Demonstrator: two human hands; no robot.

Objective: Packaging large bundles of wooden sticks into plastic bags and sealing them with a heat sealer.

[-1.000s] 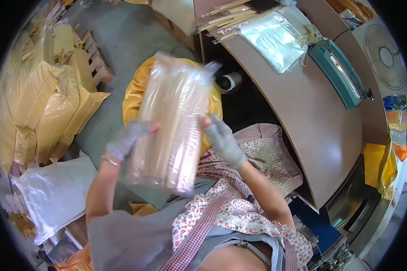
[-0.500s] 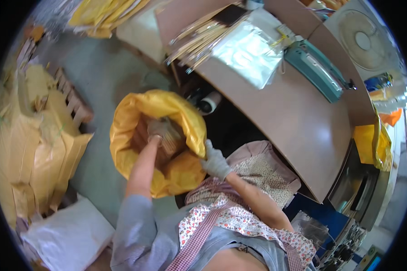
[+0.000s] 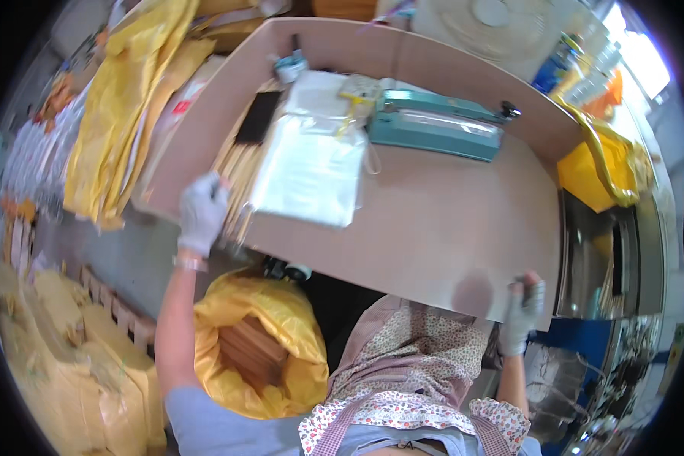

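Note:
My left hand (image 3: 204, 213), in a pale glove, is at the table's left front corner, with its fingers curled in beside a stack of long, thin tan pieces (image 3: 239, 171). Whatever those fingers hold is hidden. Over the table's right front edge is my gloved right hand (image 3: 521, 315), bent and blurred, so its grip is unclear. Below my left forearm an open yellow sack (image 3: 300, 342) stands with its rim rolled out; brown flat pieces (image 3: 251, 349) lie inside. Clear plastic bags (image 3: 308, 175) lie flat beside the tan stack.
A teal bag sealer (image 3: 437, 125) stands at the back of the brown table (image 3: 403, 235), which has a raised rim. Left are folded yellow sacks (image 3: 121, 121) and wrapped tan bundles (image 3: 76, 365). A yellow bag (image 3: 596, 171) hangs at the right, and a fan (image 3: 490, 15) stands behind.
My left hand has come out of the yellow sack and moved up to the tan stack. My right hand has left the sack's rim for the table's right front. The view has turned toward the table.

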